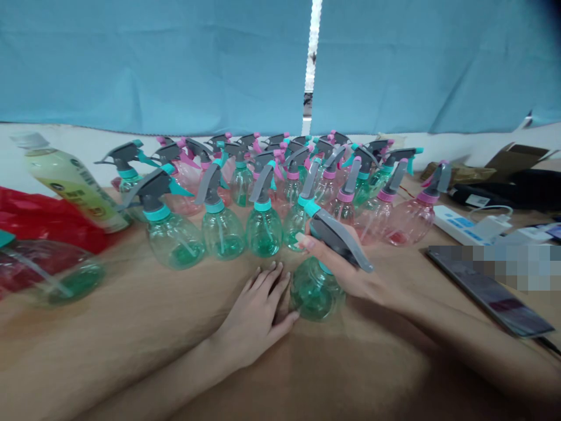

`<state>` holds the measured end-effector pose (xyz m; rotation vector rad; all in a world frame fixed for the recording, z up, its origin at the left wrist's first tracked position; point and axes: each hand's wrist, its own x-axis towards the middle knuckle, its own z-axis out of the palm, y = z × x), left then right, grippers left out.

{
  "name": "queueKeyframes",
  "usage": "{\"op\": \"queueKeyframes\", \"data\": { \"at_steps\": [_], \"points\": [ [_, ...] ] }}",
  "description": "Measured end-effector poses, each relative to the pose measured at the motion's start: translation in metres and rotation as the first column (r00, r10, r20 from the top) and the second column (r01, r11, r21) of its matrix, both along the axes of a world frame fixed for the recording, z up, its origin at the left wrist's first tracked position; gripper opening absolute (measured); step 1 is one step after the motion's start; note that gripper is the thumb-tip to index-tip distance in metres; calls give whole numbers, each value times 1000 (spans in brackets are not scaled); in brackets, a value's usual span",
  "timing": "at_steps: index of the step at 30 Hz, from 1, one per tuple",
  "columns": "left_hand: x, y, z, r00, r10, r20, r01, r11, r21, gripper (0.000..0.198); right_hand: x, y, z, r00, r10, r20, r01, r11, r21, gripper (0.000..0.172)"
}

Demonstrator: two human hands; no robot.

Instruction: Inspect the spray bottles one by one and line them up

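A green spray bottle (pixel 316 292) with a grey and teal trigger head stands on the table in front of me. My right hand (pixel 339 257) is wrapped round its neck and head, the thumb near the nozzle side. Flat on the wood beside the bottle lies my left hand (pixel 263 310), fingers stretched out and thumb pointing at the bottle's base; whether it touches is unclear. Just behind stand several more bottles, among them a green spray bottle (pixel 264 234) and a pink spray bottle (pixel 405 222).
Left, a green spray bottle (pixel 79 280) lies tilted near a red plastic bag (pixel 39 216) and a leaning drink bottle (pixel 70 181). To the right are a phone (pixel 486 286), a white power strip (pixel 458 225) and a cardboard box (pixel 517 164). A blue curtain (pixel 175 64) hangs behind.
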<state>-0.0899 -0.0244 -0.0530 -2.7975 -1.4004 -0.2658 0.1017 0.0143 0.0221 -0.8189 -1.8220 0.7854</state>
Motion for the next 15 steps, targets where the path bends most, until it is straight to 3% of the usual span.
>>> {"op": "queueKeyframes", "data": {
  "at_steps": [5,15],
  "points": [
    [0,0,0,999,7,31,-6,1000,-14,60,0,2,-4,999,39,-36,-40,998,-41,14],
    [1,-1,2,1000,12,21,-11,999,-30,61,-2,1,-10,986,65,-151,-76,994,-72,14]
  ]
}}
